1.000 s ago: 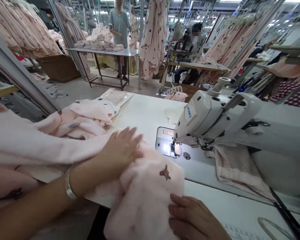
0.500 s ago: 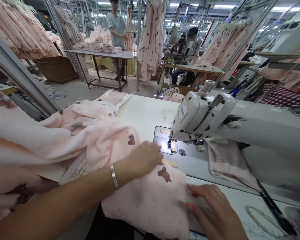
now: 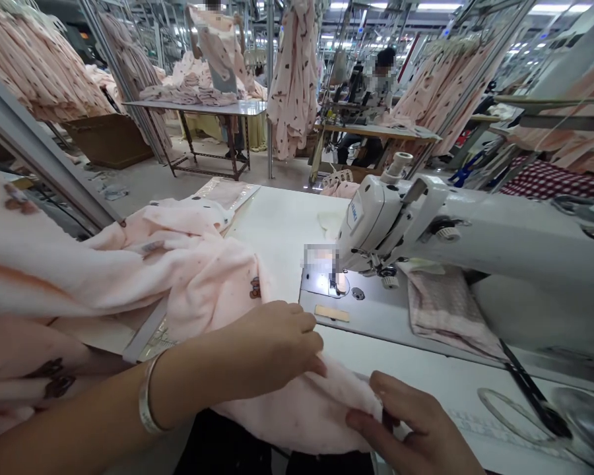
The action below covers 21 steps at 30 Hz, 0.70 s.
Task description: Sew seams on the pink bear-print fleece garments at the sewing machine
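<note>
A pink fleece garment with small bear prints [image 3: 202, 277] lies bunched across the left of the white sewing table [image 3: 282, 224]. My left hand [image 3: 272, 343], a silver bangle on its wrist, is closed on a fold of this fabric near the front edge. My right hand [image 3: 416, 429] pinches the fabric's corner at the lower right. The white sewing machine [image 3: 426, 224] stands to the right, its needle area [image 3: 336, 280] lit, just beyond my hands.
A folded checked cloth [image 3: 440, 310] lies under the machine arm. Scissors [image 3: 534, 396] rest at the right front. Pink garments hang on racks all around. A person stands at a far table [image 3: 202, 105] holding up a garment; another person sits at a machine behind.
My left hand has pulled back toward me and closed on the fabric. The right hand shifted from lying flat to pinching the corner. The garment's front part has been gathered and folded.
</note>
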### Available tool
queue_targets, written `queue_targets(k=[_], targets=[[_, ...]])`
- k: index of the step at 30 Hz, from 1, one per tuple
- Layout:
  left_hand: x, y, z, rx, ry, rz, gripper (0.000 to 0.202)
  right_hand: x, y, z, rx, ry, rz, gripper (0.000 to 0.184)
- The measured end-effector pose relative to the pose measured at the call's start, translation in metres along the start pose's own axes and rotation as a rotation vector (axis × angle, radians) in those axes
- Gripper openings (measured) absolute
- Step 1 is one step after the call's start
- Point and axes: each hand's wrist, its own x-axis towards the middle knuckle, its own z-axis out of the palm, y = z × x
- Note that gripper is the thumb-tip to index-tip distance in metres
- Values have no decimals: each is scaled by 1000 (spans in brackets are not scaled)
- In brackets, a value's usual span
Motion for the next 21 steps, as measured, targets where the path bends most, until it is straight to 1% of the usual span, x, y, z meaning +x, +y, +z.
queue_targets(k=[2, 3, 5, 6, 7, 9, 10, 12, 14, 15, 16, 17, 18, 19, 20, 21], targets=[[-2, 3, -4, -38, -35, 8, 20, -4, -7, 0, 89, -74, 83, 6], [-4, 5, -7, -75, -52, -6, 20, -5, -11, 1, 181, -113, 115, 14], [-6, 10, -12, -169, -63, -26, 20, -8, -18, 1, 371, -175, 123, 48], [-6, 12, -14, -217, -49, -21, 22, -9, -21, 1, 412, -181, 93, 60], [-6, 14, -16, -256, -30, -13, 25, -10, -23, 2, 394, -168, 36, 69], [-5, 17, -21, -288, -1, 4, 29, -10, -23, 3, 265, -109, -102, 79], [-5, 17, -23, -266, -16, 8, 25, -9, -20, 4, 207, -75, -159, 82], [-4, 17, -30, -199, -97, -10, 13, -4, -13, 9, 120, -15, -229, 78], [-4, 15, -41, -239, -153, -11, 27, 1, -4, 15, 66, 20, -253, 66], [-5, 14, -46, -328, -174, -3, 31, 3, 0, 18, 29, 40, -269, 60], [-5, 14, -51, -450, -209, 3, 29, 3, 2, 20, -6, 53, -282, 55], [-6, 14, -55, -575, -264, 11, 26, 2, 2, 22, -32, 60, -289, 55], [-8, 15, -57, -679, -318, 0, 20, 0, 1, 22, -47, 60, -290, 58], [-9, 17, -58, -738, -338, -34, 14, -4, -2, 21, -58, 60, -289, 63], [-9, 20, -56, -743, -307, -78, 9, -7, -6, 19, -66, 55, -283, 69], [-9, 23, -53, -702, -226, -125, 4, -11, -11, 17, -73, 46, -274, 73]])
